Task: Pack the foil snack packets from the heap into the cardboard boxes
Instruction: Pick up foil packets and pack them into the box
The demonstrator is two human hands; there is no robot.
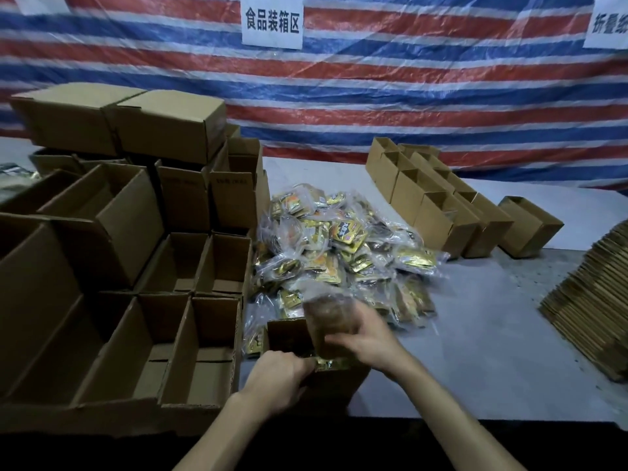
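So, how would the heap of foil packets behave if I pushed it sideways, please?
The heap would probably slump and spread rather than move together, since its packets lie loose and overlapping. Their glossy wrappers look slippery, so top ones likely slide off.

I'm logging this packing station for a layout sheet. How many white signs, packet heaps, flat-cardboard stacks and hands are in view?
White signs: 3
Heap of foil packets: 1
Stack of flat cardboard: 1
Hands: 2 (left hand grips the box; right hand holds a packet)
Total: 7
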